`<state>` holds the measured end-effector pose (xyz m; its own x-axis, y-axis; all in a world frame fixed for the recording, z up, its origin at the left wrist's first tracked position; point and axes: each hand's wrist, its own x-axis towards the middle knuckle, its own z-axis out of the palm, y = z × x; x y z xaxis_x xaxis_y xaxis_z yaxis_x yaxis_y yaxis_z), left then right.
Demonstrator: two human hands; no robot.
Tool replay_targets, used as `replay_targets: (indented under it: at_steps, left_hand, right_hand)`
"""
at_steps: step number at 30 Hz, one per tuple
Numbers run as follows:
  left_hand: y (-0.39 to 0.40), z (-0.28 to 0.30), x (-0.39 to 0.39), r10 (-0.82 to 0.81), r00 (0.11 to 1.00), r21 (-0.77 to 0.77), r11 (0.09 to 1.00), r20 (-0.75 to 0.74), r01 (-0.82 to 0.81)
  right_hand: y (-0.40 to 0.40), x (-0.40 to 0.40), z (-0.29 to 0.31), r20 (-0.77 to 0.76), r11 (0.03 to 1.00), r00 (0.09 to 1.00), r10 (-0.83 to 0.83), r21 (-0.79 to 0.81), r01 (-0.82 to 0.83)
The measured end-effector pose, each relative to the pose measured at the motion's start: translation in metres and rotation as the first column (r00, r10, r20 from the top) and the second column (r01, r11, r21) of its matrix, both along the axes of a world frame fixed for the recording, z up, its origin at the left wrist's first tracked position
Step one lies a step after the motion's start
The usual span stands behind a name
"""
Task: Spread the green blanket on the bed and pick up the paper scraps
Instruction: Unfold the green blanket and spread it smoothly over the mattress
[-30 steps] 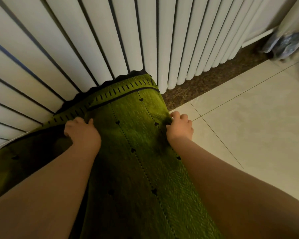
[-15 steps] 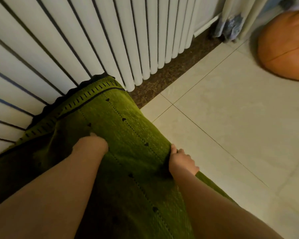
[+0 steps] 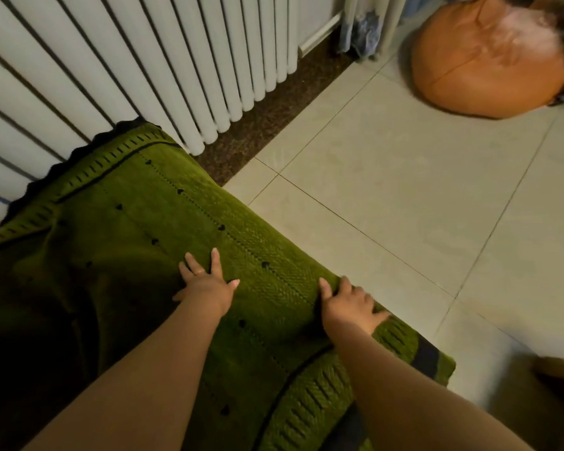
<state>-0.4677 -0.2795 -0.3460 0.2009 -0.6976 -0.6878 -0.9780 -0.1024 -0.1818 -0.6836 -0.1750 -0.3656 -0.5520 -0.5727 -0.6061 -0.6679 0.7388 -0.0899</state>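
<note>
Hands lie on the green blanket (image 3: 137, 242): the left hand (image 3: 205, 281) is flat on its top with fingers straight and spread, and the right hand (image 3: 349, 304) rests on its floor-side edge with fingers stretched out, gripping nothing. The blanket covers the bed, its far dark-trimmed hem lying against the white ribbed panel (image 3: 127, 60), its near corner hanging over the side above the pale tiled floor (image 3: 404, 196). Across the floor from the blanket sits an orange beanbag (image 3: 482, 70).
</note>
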Motion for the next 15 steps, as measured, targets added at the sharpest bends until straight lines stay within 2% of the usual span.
replay_targets:
  at_steps: [3, 5, 7, 9, 12, 15]
  left_hand:
    - [0.038, 0.015, 0.005, -0.013, 1.0, 0.091, 0.996, -0.011, 0.014]
    - [0.063, 0.027, 0.012, 0.007, 0.999, 0.148, 0.989, -0.051, 0.001]
    - [0.091, 0.04, 0.023, 0.002, 0.995, 0.166, 0.986, -0.1, 0.014]
    - [0.123, 0.051, 0.04, 0.001, 0.988, 0.101, 0.995, -0.153, 0.015]
    - [0.165, 0.061, 0.067, 0.01, 0.977, -0.092, 0.995, -0.213, -0.03]
    - [0.206, 0.07, 0.099, 0.046, 0.974, -0.246, 0.964, -0.22, -0.101]
  right_hand:
    - [0.01, -0.021, 0.01, -0.034, 0.961, 0.983, -0.178, 0.207, 0.181]
    - [0.008, -0.018, 0.02, -0.107, 0.966, 0.982, -0.158, 0.191, 0.177]
    - [0.012, -0.004, 0.029, -0.107, 0.996, 0.99, 0.086, 0.013, -0.085]
    - [0.026, 0.025, 0.039, -0.059, 0.912, 0.928, 0.368, -0.17, -0.373]
    - [0.048, 0.07, 0.05, -0.004, 0.789, 0.816, 0.578, -0.255, -0.559]
    - [0.076, 0.109, 0.055, 0.032, 0.683, 0.706, 0.707, -0.29, -0.671]
